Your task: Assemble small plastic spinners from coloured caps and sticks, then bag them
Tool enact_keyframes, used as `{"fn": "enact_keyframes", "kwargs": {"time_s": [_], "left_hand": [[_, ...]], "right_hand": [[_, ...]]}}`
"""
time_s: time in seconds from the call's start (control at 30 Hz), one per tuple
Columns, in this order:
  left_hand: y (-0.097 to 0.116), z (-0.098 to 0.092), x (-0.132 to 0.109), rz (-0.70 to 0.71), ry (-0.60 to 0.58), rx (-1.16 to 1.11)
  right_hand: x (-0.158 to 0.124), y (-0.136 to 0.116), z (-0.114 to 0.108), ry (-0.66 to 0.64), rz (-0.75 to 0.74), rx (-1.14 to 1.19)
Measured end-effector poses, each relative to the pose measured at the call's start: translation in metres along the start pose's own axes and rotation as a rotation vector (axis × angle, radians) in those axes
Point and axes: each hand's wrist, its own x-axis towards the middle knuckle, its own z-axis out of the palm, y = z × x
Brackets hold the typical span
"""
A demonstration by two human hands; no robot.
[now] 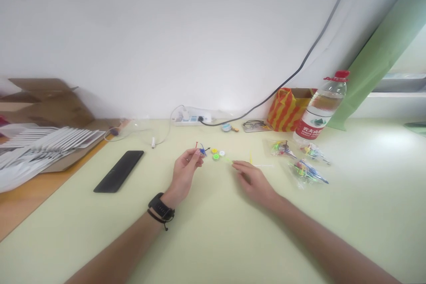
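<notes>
My left hand [184, 171], with a black watch on its wrist, pinches a small blue plastic piece [203, 151]. A red stick [196, 145] and a black-tipped stick [208, 149] poke out from it. The fingers of my right hand [254, 181] are drawn together at the end of a small pale green plastic piece [228, 159], low over the table. Between the hands lie a yellow disc [214, 151], a green disc [216, 157] and a white disc [222, 153]. Beyond my right hand are a yellow stick [250, 158] and a thin white stick [264, 166].
Several clear bags of coloured plastic parts [306, 172] lie right, before a water bottle [319, 113] and a striped bag [286, 108]. At left are a black flat object [119, 171], a white cable plug [153, 143] and stacked white packets [49, 146]. A power strip [191, 118] lies by the wall.
</notes>
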Motion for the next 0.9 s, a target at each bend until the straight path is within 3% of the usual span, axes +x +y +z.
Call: {"fn": "enact_keyframes", "kwargs": {"time_s": [0.23,0.9], "left_hand": [[-0.0014,-0.0003,0.0009,0.036,0.02,0.07],[-0.0039,-0.0004,0.0023,0.026,0.018,0.219]], "right_hand": [[-0.0017,-0.0015,-0.0008,-0.063,-0.02,-0.056],[-0.0023,-0.0069,-0.0001,-0.075,-0.021,-0.119]]}}
